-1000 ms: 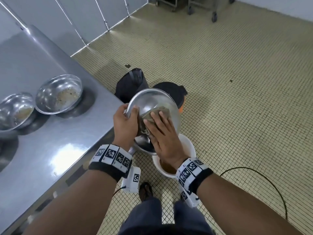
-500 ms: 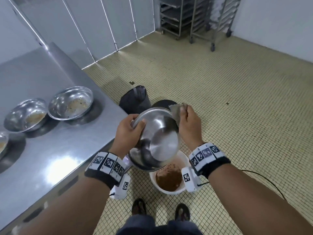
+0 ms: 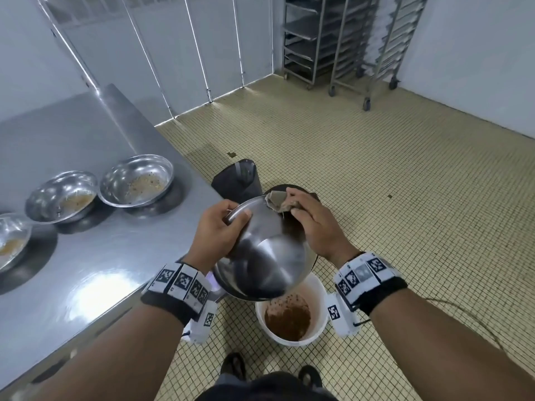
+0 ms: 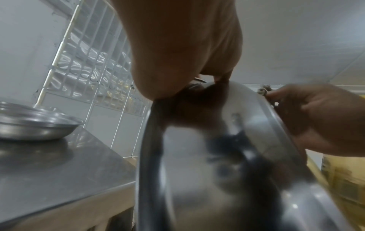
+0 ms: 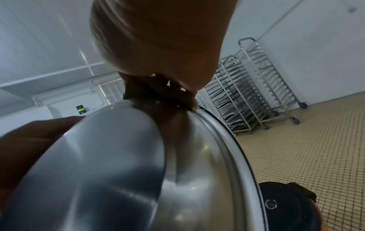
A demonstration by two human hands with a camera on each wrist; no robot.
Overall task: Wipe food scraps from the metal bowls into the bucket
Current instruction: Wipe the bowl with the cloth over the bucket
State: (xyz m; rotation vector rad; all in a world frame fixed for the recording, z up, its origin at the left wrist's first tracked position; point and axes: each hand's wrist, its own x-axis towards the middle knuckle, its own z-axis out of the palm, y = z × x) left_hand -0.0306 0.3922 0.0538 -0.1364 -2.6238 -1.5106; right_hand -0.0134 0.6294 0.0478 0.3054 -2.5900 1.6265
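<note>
My left hand (image 3: 221, 227) grips the rim of a metal bowl (image 3: 269, 256), tilted steeply with its outer side toward me, over a white bucket (image 3: 320, 325) of brown scraps on the floor. My right hand (image 3: 312, 224) holds a crumpled brownish cloth (image 3: 279, 201) at the bowl's far upper rim. The left wrist view fills with the bowl's blurred underside (image 4: 227, 164) and my right hand (image 4: 316, 118) beyond it. From the right wrist, the cloth (image 5: 158, 92) sits against the bowl's rim (image 5: 233, 140). The bowl's inside is hidden.
Three soiled metal bowls (image 3: 136, 180) (image 3: 62, 195) (image 3: 11, 238) stand on the steel table (image 3: 86, 270) at left. A black bag (image 3: 237, 180) and a dark round bin (image 5: 284, 207) sit on the tiled floor behind the bucket. Wheeled tray racks (image 3: 341, 39) stand far back.
The cloth hand moved from inside the bowl up to its far rim. The bowl tipped so its outer side faces me, and the head view lifted.
</note>
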